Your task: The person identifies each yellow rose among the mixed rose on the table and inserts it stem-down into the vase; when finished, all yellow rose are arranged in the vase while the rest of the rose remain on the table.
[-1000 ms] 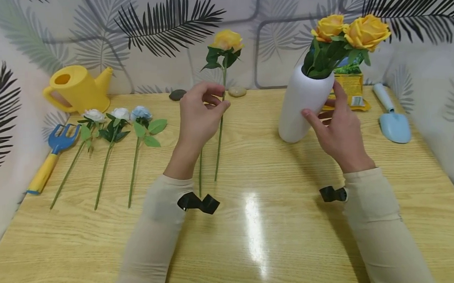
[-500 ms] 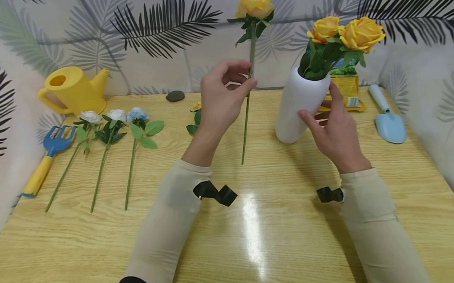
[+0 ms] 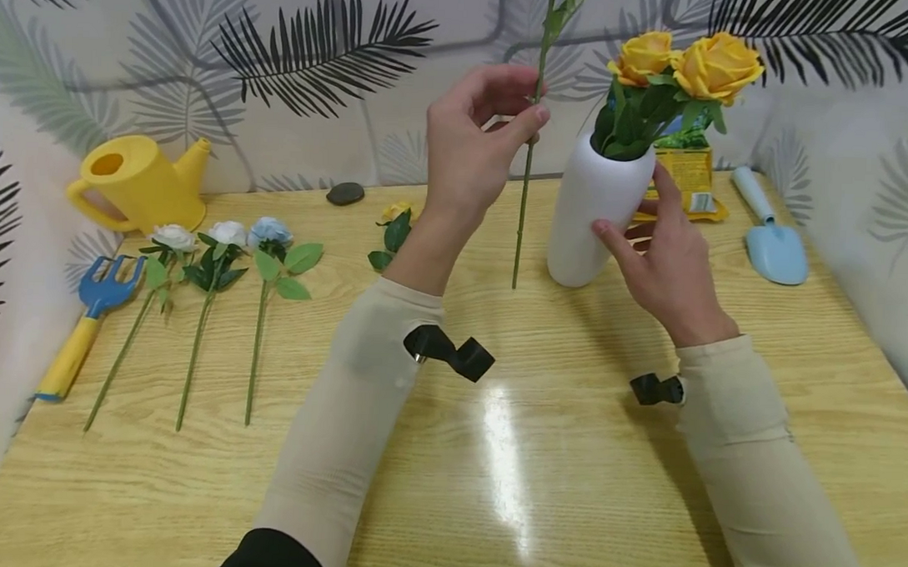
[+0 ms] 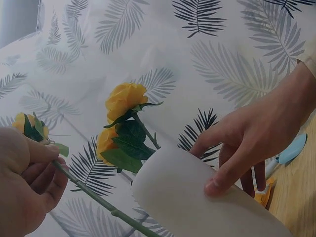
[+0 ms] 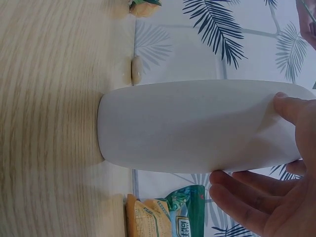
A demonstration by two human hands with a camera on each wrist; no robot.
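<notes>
My left hand (image 3: 474, 142) pinches the green stem of a yellow rose (image 3: 523, 211) between thumb and fingers, raised above the table left of the vase. Its bloom is cut off at the top of the head view, but the left wrist view shows the yellow bloom (image 4: 44, 131) partly behind the hand. With thumb on one side and fingers on the other, my right hand (image 3: 668, 258) holds a white vase (image 3: 591, 221) that stands on the table. Two yellow roses (image 3: 717, 67) stick out of its mouth. Another yellow rose (image 3: 397, 229) lies half hidden behind my left forearm.
Two white roses (image 3: 173, 239) and a pale blue rose (image 3: 270, 231) lie at the left. Around them are a yellow watering can (image 3: 145, 185) and a blue hand fork (image 3: 108, 288). A dark stone (image 3: 345, 194), yellow packet (image 3: 690, 179) and blue trowel (image 3: 776, 249) sit farther back.
My left hand has lifted the yellow rose up and to the right, closer to the vase, uncovering the rose lying behind. My right hand stays on the vase.
</notes>
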